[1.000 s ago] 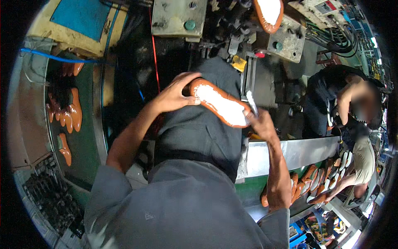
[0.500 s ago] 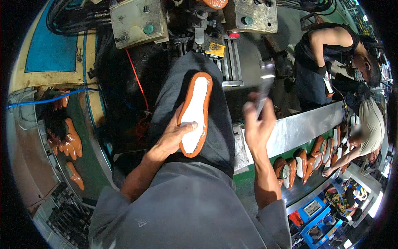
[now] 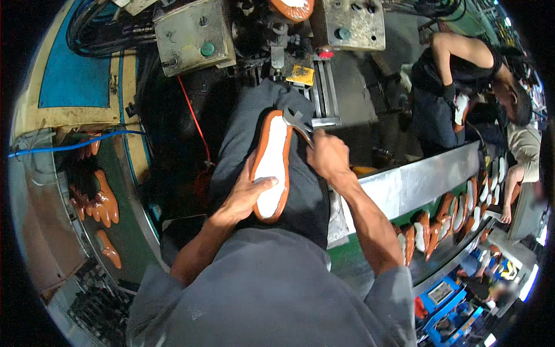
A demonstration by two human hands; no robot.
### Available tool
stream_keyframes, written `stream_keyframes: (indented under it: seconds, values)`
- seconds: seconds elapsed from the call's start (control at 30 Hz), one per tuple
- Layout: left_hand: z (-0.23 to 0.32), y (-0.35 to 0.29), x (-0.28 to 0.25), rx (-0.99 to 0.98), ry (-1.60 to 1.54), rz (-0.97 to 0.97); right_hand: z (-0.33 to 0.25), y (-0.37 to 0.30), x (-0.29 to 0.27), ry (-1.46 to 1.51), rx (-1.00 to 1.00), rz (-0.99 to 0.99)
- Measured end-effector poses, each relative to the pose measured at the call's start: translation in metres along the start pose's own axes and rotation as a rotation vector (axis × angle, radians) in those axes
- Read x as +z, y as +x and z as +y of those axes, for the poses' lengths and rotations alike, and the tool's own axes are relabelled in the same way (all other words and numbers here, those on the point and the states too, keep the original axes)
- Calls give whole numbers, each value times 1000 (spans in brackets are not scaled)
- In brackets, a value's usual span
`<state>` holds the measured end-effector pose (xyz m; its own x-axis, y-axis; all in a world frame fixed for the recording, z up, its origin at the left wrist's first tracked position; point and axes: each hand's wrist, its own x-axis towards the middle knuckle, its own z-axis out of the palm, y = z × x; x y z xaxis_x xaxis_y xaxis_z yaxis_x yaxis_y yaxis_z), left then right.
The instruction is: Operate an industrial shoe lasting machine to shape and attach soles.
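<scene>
Over my lap, my left hand holds a brown shoe upper with its white sole side facing up. The thumb presses on the white surface near the lower end, and the fingers wrap under the left side. My right hand is closed round the handle of a metal wrench. Its broad head meets the shoe's upper right edge; whether it touches or hovers, I cannot tell.
Ahead stands a machine with grey control boxes and another shoe. Brown shoes lie on the left conveyor. More shoes line the right one, behind a metal rail. Two other people work at right.
My right hand has brought the wrench down and left, from raised beside the shoe to its upper edge. The left hand still grips the shoe. At right, a co-worker's arm has moved away.
</scene>
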<state>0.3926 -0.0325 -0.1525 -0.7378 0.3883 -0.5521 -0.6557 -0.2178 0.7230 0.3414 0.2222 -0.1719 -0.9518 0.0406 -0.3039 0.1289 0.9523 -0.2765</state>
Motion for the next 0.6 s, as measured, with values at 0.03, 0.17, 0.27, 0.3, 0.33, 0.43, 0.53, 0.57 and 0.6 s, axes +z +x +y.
stream_keyframes:
  seconds: [0.03,0.17,0.27,0.3,0.33,0.43,0.53,0.57,0.6]
  values:
    - [6,0,-3,-2,-31,4,-5,3,-36,72,-65,87]
    - [14,0,7,-17,-28,16,-30,-20,-39,734,124,733]
    - [7,6,4,-36,-76,0,-6,-28,24,71,-16,86]
    - [13,13,3,-14,-72,1,-8,-24,-4,96,-68,117]
    - [21,12,3,-31,-121,-94,-2,-28,-19,190,-69,270]
    - [47,-11,2,-73,-228,-253,12,-66,-24,480,279,331]
    - [58,-27,16,-90,-359,-372,92,-117,42,335,302,516]
    - [59,-30,14,-82,-350,-372,105,-136,59,350,458,372]
    - [59,-32,15,-111,-401,-456,124,-160,80,266,490,349]
